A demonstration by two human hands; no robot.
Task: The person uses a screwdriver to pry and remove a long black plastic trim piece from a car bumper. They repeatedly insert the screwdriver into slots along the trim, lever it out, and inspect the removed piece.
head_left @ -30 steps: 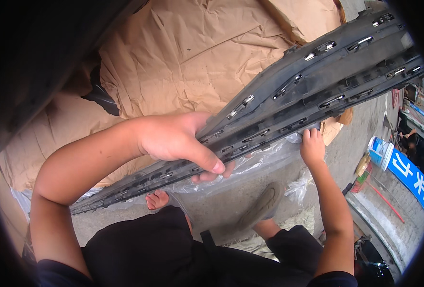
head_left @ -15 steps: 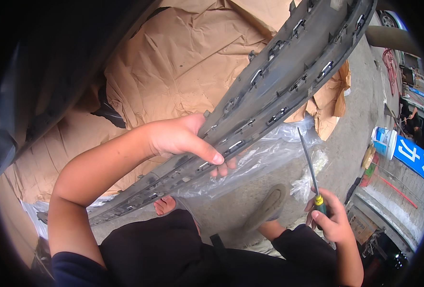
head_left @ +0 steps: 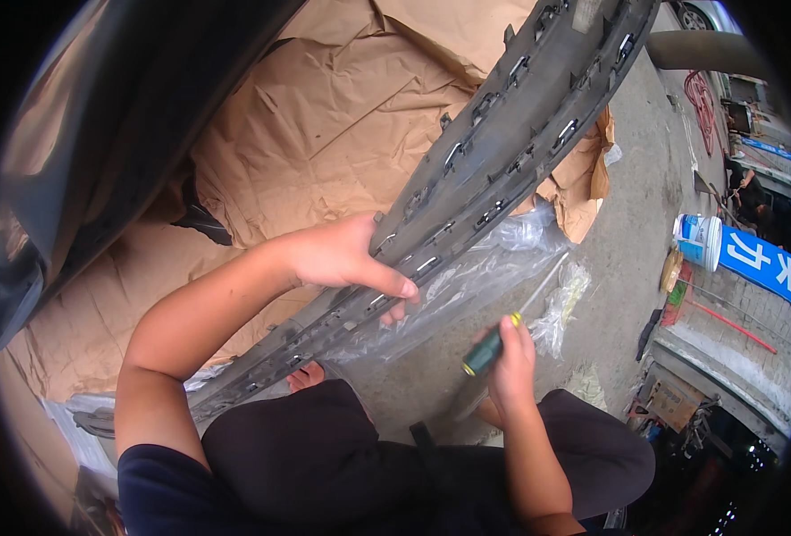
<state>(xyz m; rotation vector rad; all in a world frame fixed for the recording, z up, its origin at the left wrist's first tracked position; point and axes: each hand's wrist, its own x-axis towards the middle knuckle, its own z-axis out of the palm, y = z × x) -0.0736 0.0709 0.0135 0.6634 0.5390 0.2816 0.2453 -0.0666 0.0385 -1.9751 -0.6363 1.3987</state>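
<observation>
A big sheet of wrinkly brown paper [head_left: 324, 116] lies past the left hand [head_left: 346, 255]. A large, dark, shiny panel [head_left: 136, 116] is up and to the left of that hand. The long black strip [head_left: 502, 143] runs right through the left hand's grip, from low on its left to high on its right. The thumb is on top, and some fingertips peek out at the edge nearer the person. Thin see-through plastic [head_left: 449, 290] lies on the ground between the two hands and a bit beyond. Well off to the right of the right hand [head_left: 511, 362] is a white and blue bucket [head_left: 699, 241]. The right hand is curled around the green handle of a screwdriver [head_left: 485, 353]. Its thin rod is blurry and points up and right, apart from the strip. Little shiny metal clips [head_left: 565, 133] dot the strip, beyond both hands.
</observation>
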